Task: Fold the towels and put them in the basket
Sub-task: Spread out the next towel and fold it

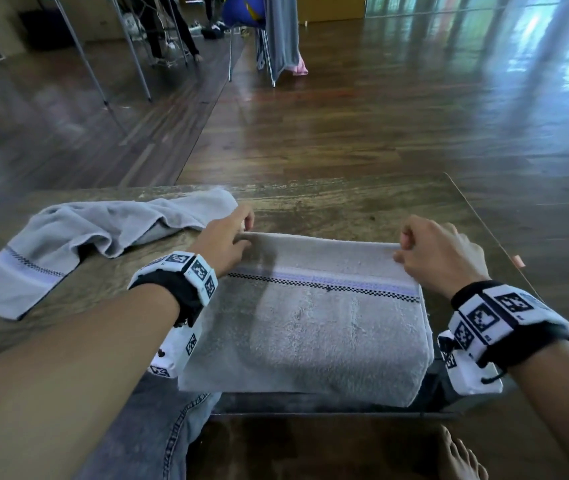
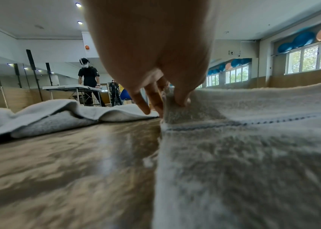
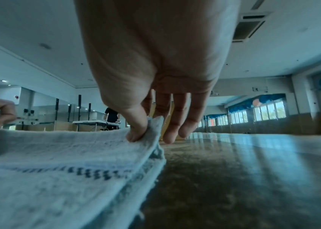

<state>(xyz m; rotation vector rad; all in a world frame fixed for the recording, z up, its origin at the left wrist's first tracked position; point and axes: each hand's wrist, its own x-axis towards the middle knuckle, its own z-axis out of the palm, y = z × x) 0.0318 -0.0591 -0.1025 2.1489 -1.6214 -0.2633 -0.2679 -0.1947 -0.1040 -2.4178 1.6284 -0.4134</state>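
Near edge: folded towel (image 1: 310, 323) is lying on the worktop (image 1: 345, 209), its near fold hanging just over the worktop's near edge, above the person's denim-clad knee (image 1: 158, 431).
Left hand (image 1: 224, 240): is pinching the towel's far left corner; in the left wrist view the thumb and fingers (image 2: 181, 96) are closing on the raised cloth, so the grip is narrow and holding towel.
Right hand (image 1: 438, 254): is pinching the far right corner the same way; in the right wrist view the thumb (image 3: 136, 131) is pressing the top layer while the other fingers are hanging behind it.
Far edge: is being held slightly lifted and taut between the two hands, with the checked stripe (image 1: 328, 287) running straight across the towel.
Step in hand: seems to be the next fold, probably bringing the far edge toward the near one.
Doing it well: both corners should be travelling level and together, keeping the stripe parallel to the worktop edge and the lower layers from dragging; the overhanging near fold could be slipping off if pulled too hard.
Second towel (image 1: 85, 237): is lying crumpled at the left, touching or just beside the left hand, not yet folded.
Open room: bare worktop is showing to the far side and right of the towel; the right worktop edge is close to the right hand.
Basket: is not appearing in any view.
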